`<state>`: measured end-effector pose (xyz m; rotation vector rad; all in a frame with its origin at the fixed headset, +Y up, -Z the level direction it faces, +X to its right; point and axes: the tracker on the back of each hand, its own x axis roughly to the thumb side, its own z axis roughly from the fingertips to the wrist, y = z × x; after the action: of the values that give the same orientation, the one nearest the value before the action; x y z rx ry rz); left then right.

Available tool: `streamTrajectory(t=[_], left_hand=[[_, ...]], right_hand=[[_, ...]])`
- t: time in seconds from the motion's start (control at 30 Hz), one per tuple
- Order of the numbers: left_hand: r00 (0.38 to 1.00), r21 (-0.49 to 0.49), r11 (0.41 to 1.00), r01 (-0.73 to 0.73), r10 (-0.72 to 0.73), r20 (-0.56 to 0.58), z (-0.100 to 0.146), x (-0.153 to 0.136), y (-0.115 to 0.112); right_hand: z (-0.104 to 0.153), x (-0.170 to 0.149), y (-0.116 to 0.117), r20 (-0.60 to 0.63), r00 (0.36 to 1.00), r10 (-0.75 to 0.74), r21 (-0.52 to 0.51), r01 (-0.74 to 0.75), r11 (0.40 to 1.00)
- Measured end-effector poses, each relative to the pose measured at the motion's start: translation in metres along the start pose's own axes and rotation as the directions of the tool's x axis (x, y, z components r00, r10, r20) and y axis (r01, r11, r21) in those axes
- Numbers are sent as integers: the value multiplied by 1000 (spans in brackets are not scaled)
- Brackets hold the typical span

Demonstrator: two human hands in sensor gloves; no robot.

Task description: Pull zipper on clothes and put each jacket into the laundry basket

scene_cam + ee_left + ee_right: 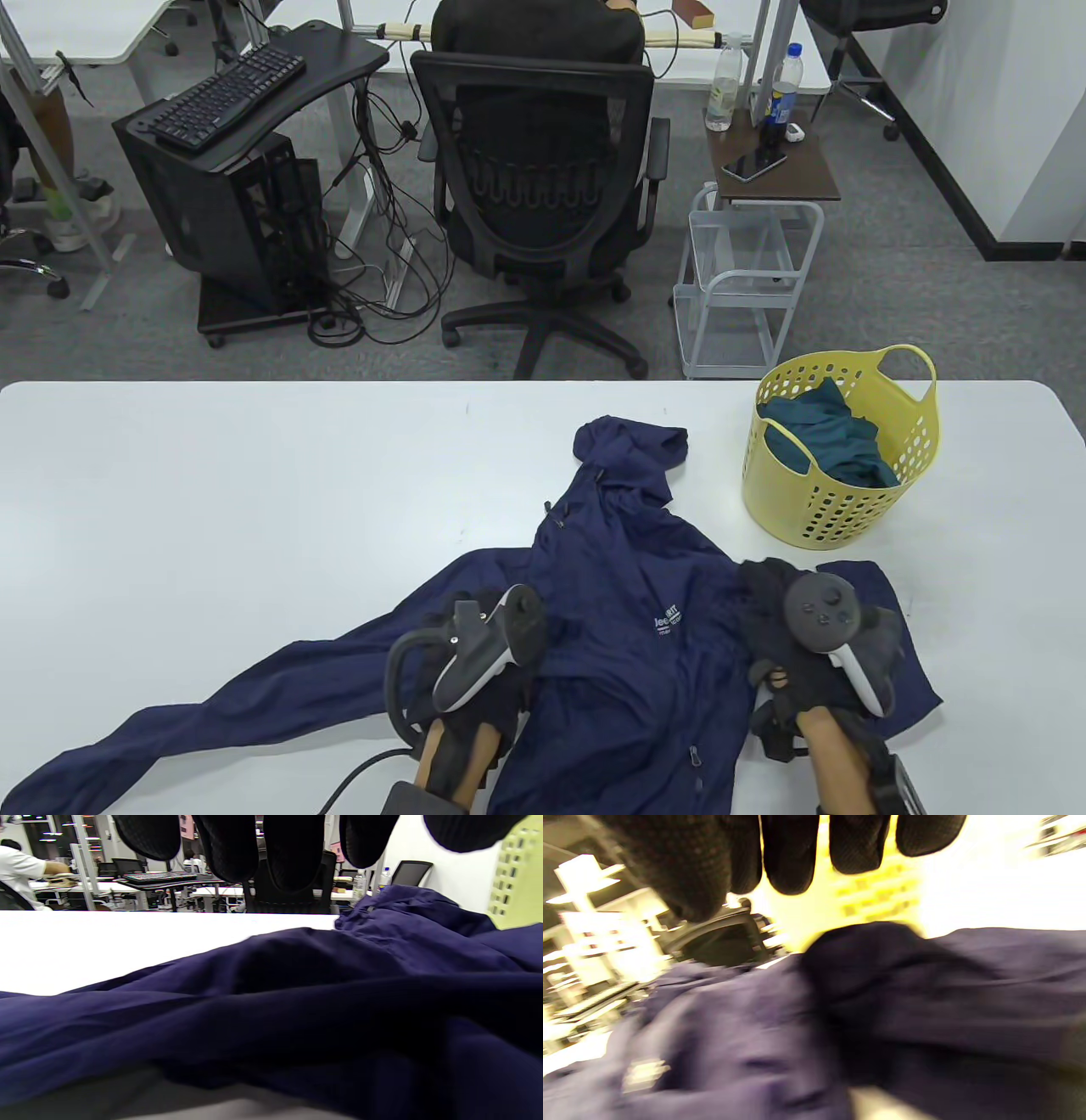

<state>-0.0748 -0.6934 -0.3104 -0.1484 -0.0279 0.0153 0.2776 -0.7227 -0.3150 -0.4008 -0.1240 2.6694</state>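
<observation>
Two gloved hands are down on the navy jacket (pixel 628 611), and it lies spread on the white table (pixel 254 492) right under them. The left hand (pixel 484 645) sits over the shoulder where the left sleeve (pixel 212 713) begins. That sleeve runs away from the hand, out past its wrist side to the near left, flat and long. From the left wrist view the fingers (pixel 292 849) hang relaxed and apart above the cloth, curled round nothing, so that hand reads as loose and empty.

The right hand (pixel 806 645) is over the other shoulder, on a bunched fold of fabric. Its wrist view is badly blurred; the fingertips (pixel 789 857) hang just above a raised hump of navy cloth (pixel 882 976), and I cannot tell whether they pinch it or only hover.

Between the two hands lies the chest with its small white logo (pixel 668 624). The jacket's long axis runs from the hem by the wrists, forward past the fingertips to the hood (pixel 628 446), which points to the far edge of the table, leaning a little leftward.

Ahead of the right hand's fingertips, and just off the jacket, stands the yellow laundry basket (pixel 840 501), upright, with a teal garment (pixel 827 437) already inside.
</observation>
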Motion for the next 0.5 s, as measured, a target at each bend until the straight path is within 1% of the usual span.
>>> streamTrajectory(t=[0.07, 0.13, 0.2, 0.3, 0.37, 0.4, 0.43, 0.5], left_hand=[[1000, -6, 1000, 4, -4, 19, -3, 21, -1], [999, -11, 1000, 1, -1, 50, -6, 42, -2], [997, -12, 1000, -12, 13, 71, -7, 65, -2], [993, -15, 1000, -10, 12, 121, -4, 96, -5], [990, -22, 1000, 9, -5, 144, -2, 117, -8], [988, -15, 1000, 22, -20, 154, -1, 128, -10], [987, -8, 1000, 29, -27, 157, -1, 134, -11], [983, -2, 998, 55, -54, 174, -2, 148, -15]], right_hand=[[-11, -32, 3, -94, 995, -18, 106, 28, 994], [-16, -47, 9, -126, 991, -32, 165, 53, 985], [-19, -56, 16, -136, 990, -33, 224, 63, 973], [-19, -55, 22, -124, 992, -34, 202, 59, 978], [-14, -47, 23, -91, 996, -24, 161, 39, 986], [-10, -39, 22, -53, 998, -25, 143, 32, 989], [-7, -35, 23, -23, 999, -33, 149, 36, 988], [3, -22, 24, 45, 993, -106, 180, 96, 979]])
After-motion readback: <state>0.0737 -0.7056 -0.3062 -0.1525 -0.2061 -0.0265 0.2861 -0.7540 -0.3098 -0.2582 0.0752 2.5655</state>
